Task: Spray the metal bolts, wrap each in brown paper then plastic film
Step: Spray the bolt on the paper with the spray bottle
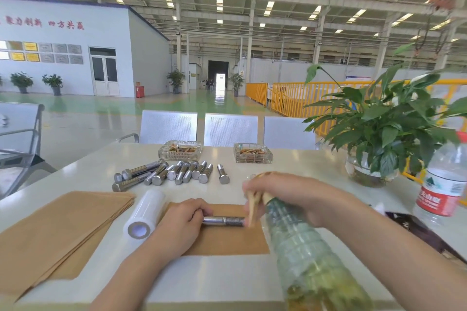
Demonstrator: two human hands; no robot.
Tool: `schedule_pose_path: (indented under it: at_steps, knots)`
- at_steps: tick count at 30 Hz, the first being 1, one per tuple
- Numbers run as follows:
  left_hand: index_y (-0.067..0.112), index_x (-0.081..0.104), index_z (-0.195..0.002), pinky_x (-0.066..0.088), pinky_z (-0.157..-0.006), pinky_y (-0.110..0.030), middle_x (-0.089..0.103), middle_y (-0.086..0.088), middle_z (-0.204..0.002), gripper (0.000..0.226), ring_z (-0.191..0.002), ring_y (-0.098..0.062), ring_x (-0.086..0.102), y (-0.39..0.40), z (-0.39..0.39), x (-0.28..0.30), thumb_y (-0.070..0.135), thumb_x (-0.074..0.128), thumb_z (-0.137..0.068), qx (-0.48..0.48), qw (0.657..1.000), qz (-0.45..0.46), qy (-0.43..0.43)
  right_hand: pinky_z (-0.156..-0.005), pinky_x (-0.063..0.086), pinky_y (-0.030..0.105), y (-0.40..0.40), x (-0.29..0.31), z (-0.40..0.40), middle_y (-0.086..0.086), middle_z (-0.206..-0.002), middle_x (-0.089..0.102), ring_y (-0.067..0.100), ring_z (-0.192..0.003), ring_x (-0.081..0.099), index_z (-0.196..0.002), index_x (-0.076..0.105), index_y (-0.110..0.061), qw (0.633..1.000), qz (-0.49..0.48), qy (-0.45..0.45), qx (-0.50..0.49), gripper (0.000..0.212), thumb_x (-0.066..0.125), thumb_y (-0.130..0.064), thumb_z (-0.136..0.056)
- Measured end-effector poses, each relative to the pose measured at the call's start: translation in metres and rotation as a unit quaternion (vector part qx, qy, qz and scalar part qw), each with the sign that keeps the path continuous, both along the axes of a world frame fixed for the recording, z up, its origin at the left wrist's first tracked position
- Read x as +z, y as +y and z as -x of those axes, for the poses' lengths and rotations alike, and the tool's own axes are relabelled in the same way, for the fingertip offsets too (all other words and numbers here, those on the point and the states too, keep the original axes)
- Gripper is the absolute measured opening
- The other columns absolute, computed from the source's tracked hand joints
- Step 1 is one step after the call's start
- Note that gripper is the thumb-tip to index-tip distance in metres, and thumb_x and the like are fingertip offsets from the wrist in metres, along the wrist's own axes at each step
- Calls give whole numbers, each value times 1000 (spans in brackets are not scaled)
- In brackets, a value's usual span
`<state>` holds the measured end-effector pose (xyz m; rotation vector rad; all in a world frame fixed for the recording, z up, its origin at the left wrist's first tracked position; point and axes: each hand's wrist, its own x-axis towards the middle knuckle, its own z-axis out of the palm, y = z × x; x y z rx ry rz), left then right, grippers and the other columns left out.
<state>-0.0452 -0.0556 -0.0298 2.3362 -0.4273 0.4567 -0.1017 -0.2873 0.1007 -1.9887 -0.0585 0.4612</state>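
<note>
A metal bolt [225, 221] lies on a single sheet of brown paper [227, 240] in front of me. My left hand [182, 222] grips the bolt's head end. My right hand [285, 197] holds a clear spray bottle [303, 247] by its tan trigger head, with the nozzle tilted down close to the bolt's threaded tip. Several more bolts [164, 174] lie in a loose row farther back. A stack of brown paper [58, 230] sits at the left, and a roll of plastic film [145, 213] lies beside it.
Two glass ashtrays [252, 153] stand at the table's far edge. A potted plant [379, 134] and a water bottle [442, 184] stand at the right. A dark flat object [417, 230] lies by my right forearm. Metal chairs [230, 129] stand behind the white table [214, 280].
</note>
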Motion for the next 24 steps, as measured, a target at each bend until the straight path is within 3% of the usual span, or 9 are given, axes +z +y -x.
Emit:
schedule_pose_path:
  at_steps: [3, 5, 7, 9, 11, 15, 19, 21, 24]
  knots:
    - [29, 69, -89, 39, -73, -12, 70, 13, -88, 38, -87, -3, 61, -1, 3, 2, 0, 46, -95, 0, 1000, 14, 12, -50, 50, 18, 24, -11, 8, 6, -82, 74, 11, -61, 67, -109, 67, -9, 997, 59, 48, 28, 30, 57, -35, -101]
    - [28, 70, -89, 40, -73, -13, 71, 13, -85, 38, -86, -3, 61, -1, 4, 2, -1, 47, -95, -1, 1000, 22, 12, -66, 57, 24, 35, -21, 6, 8, -99, 75, 15, -81, 71, -116, 67, -9, 996, 87, 25, 0, 31, 59, -35, -99]
    - [29, 70, -86, 39, -70, -12, 71, 13, -82, 39, -83, -1, 61, 0, 4, 2, -1, 47, -94, 4, 999, 36, 11, -94, 56, 34, 44, -27, 6, 13, -128, 67, 24, -116, 66, -112, 64, -15, 988, 151, -7, -2, 25, 58, -35, -99]
    - [30, 69, -86, 40, -69, -11, 72, 12, -82, 40, -82, -1, 61, 0, 5, 1, -2, 47, -94, 6, 999, 48, 12, -105, 50, 38, 51, -27, 8, 18, -124, 64, 32, -125, 61, -91, 62, -16, 979, 201, -38, 15, 22, 51, -30, -103]
    - [30, 69, -87, 40, -69, -10, 71, 12, -82, 39, -82, 1, 61, 0, 5, 1, -2, 46, -94, 4, 999, 49, 9, -99, 52, 39, 53, -23, 10, 18, -103, 69, 32, -111, 68, -88, 69, -7, 984, 173, -39, 2, 34, 48, -28, -103]
    - [27, 69, -90, 39, -72, -9, 72, 11, -86, 38, -82, 1, 61, 0, 7, 1, -3, 46, -94, -3, 999, 51, 7, -106, 48, 38, 53, -21, 8, 12, -121, 71, 23, -118, 62, -109, 75, -5, 977, 204, -59, -18, 40, 52, -36, -99]
    - [30, 68, -88, 38, -70, -8, 70, 11, -86, 38, -83, 1, 59, 0, 6, 0, 0, 46, -95, 4, 999, 52, 11, -91, 51, 37, 53, -21, 6, 15, -119, 66, 26, -102, 61, -107, 64, -10, 971, 221, -87, -31, 24, 49, -28, -101]
    - [32, 67, -87, 39, -70, -9, 70, 10, -86, 38, -83, -2, 60, 0, 6, 0, 2, 45, -95, 5, 999, 48, 17, -93, 47, 33, 46, -20, 7, 11, -131, 60, 25, -115, 59, -121, 65, -9, 965, 237, -97, -59, 32, 51, -30, -102]
    - [33, 66, -88, 40, -71, -9, 70, 10, -89, 37, -85, -3, 60, 1, 7, -1, 4, 44, -96, 7, 999, 41, 20, -101, 43, 32, 36, -20, 8, 12, -129, 66, 25, -123, 58, -109, 71, -10, 960, 262, -88, -46, 30, 49, -28, -101]
